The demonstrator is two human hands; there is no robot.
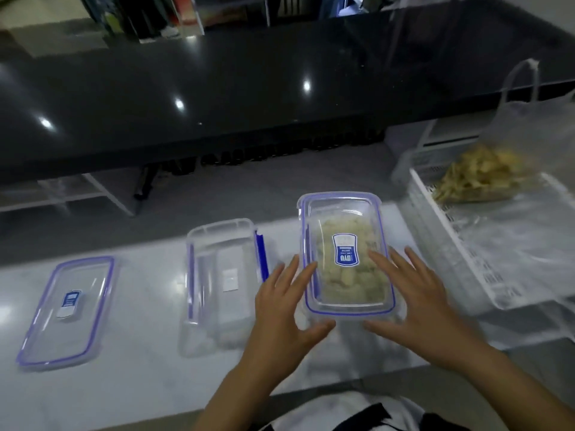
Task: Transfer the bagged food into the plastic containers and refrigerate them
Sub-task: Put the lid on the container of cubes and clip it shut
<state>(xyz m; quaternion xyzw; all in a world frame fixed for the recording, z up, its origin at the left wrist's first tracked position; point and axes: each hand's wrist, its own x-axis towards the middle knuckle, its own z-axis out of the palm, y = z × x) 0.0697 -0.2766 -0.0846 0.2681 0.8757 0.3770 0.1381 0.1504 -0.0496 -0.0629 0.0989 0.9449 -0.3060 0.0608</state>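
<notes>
While both hands are spread flat with fingers splayed, nothing is actually gripped yet. The left hand is laid along the left edge of the filled box, thumb tucked by its near-left corner, and the right hand is at the near-right corner, fingertips resting on or just above the lid; contact can't be told for sure.

The box sits dead centre between the two hands, long axis running near to far, so neither hand is really nearer and the short near end is what's faced. Pale food chunks can be seen through the clear lid. Whether the side clips are snapped down can't be made out, so it's guessed that pressing and clipping is the step in hand, with the hands probably needing to slide out to the long sides.

Just left, an empty box is stood on the white counter, same near-far orientation, and its loose lid is lying flat further left, well apart.

Farther right, a bag of yellowish food is slumped in a white tray, not yet emptied. So roughly halfway, by the look of it, and no fridge is in view. A dark glossy bar top is seen across the far side.
</notes>
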